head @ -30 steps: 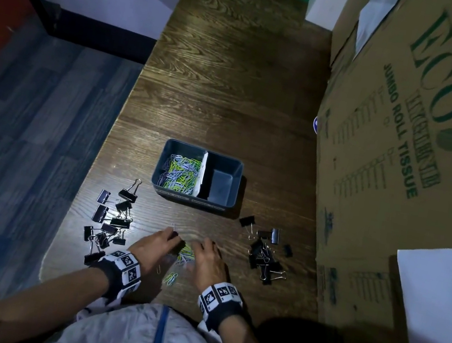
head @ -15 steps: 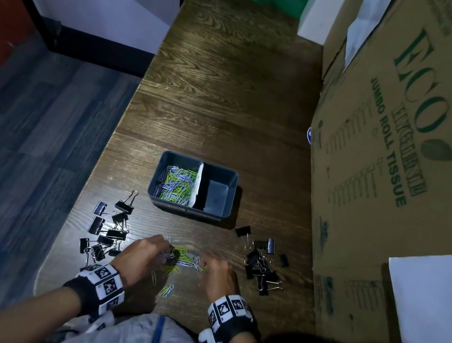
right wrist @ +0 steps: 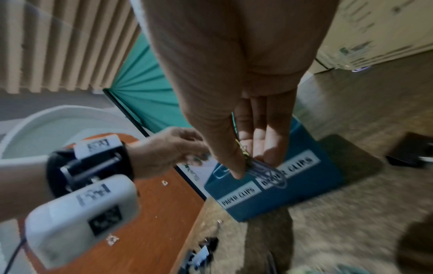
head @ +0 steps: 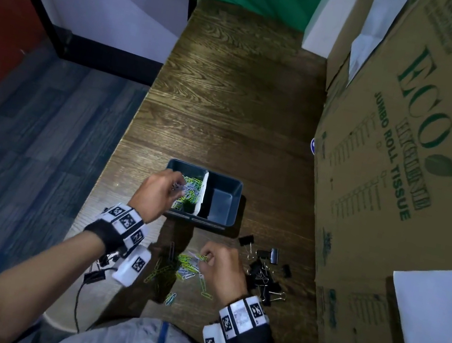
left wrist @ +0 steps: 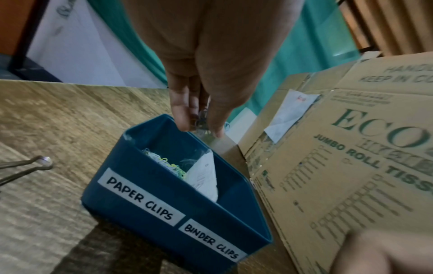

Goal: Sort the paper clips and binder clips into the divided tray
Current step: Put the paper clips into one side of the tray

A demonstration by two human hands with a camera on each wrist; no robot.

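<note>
"PAPER CLIPS" label (left wrist: 141,197) (unreadable from head) under left hand (left wrist: 206,77)

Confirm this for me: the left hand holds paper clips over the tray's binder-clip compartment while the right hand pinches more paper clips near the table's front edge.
One thing is wrong: the left hand holds its paper clips over the tray's paper-clip compartment, not the binder-clip one, as the head view shows. The rest stands: the right hand pinches more paper clips near the table's front edge.

Right hand (right wrist: 236,92): pinches paper clips (right wrist: 264,171) | left hand (right wrist: 168,148): beside | blue tray (right wrist: 311,178): labelled, behind
</note>
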